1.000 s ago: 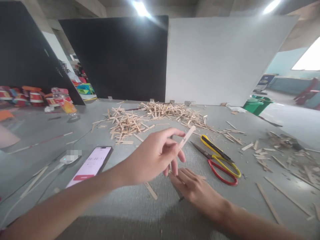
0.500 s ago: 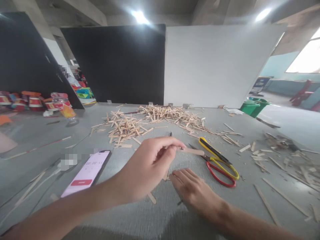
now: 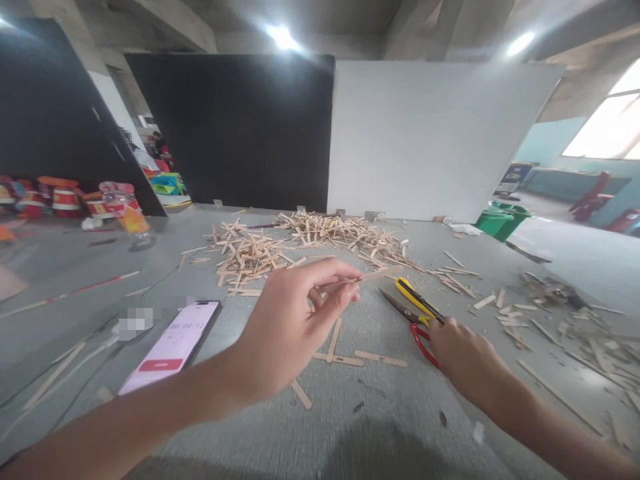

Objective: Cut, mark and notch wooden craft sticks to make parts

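My left hand (image 3: 305, 313) is closed in a pinch on one end of a wooden craft stick (image 3: 384, 273), which points right above the table. Over the handles of the scissors (image 3: 419, 337) and the rear end of the yellow and black utility knife (image 3: 417, 297) lies my right hand (image 3: 463, 353). Its fingertips are hidden, so a firm grip cannot be made out. The scissor blades point up and left, with the knife lying across or beside them. Below my left hand, several loose craft sticks (image 3: 383, 359) rest on the table, some with a small slot.
A large heap of craft sticks (image 3: 255, 257) lies at the back. A phone (image 3: 173, 343) with a running timer is left of my left hand. Wood scraps (image 3: 520, 320) litter the right side. A bottle (image 3: 134, 220) stands far left; black and white panels (image 3: 410, 133) rise behind.
My right hand has moved right from the table middle to the scissors and knife, uncovering loose sticks. The left hand has risen slightly with its stick. The timer has gone from 51 to 52.
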`<state>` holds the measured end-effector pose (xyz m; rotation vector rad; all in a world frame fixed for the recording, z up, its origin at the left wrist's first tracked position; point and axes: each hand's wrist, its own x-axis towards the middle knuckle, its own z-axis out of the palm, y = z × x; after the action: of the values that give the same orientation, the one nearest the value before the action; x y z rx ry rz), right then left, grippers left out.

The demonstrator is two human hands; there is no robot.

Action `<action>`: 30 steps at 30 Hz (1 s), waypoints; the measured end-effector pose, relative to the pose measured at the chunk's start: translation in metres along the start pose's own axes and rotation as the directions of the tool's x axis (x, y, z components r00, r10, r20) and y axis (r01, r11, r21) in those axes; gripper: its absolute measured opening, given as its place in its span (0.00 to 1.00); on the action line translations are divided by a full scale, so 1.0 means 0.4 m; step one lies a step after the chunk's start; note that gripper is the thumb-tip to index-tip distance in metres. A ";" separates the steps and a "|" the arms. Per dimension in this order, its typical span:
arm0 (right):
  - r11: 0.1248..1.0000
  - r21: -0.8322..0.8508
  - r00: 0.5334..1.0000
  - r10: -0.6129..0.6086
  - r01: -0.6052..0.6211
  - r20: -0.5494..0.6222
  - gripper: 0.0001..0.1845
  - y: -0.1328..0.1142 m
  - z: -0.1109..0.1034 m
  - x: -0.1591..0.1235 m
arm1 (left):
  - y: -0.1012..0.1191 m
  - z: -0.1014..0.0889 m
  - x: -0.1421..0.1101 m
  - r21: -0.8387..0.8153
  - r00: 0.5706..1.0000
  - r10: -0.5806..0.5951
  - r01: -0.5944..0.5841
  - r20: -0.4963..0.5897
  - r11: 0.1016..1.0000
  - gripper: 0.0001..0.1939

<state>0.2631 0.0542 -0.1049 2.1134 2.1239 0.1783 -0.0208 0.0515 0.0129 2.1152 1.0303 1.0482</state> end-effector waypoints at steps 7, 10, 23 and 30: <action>0.899 0.142 0.902 -0.385 0.414 -0.195 0.13 -0.086 -0.051 -0.022 | -0.014 0.001 0.010 -0.046 0.984 -0.149 0.154 0.095 0.987 0.05; 0.752 0.217 0.779 -0.570 0.622 -0.260 0.07 -0.134 -0.054 -0.022 | -0.023 -0.001 0.019 -0.042 0.978 -0.177 0.183 0.107 0.982 0.04; 0.749 0.359 0.804 -0.377 0.557 -0.459 0.08 -0.128 -0.081 -0.030 | -0.053 0.000 0.032 -0.055 0.946 -0.242 0.259 0.215 0.964 0.07; 0.412 0.826 0.909 -0.014 0.385 -0.416 0.10 -0.113 -0.178 -0.082 | -0.043 0.008 0.027 -0.129 0.918 -0.263 0.311 0.297 0.942 0.13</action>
<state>0.2056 0.0219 -0.0425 2.3134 3.1655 -0.9359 -0.0208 0.0695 0.0027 1.8347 1.0325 0.6519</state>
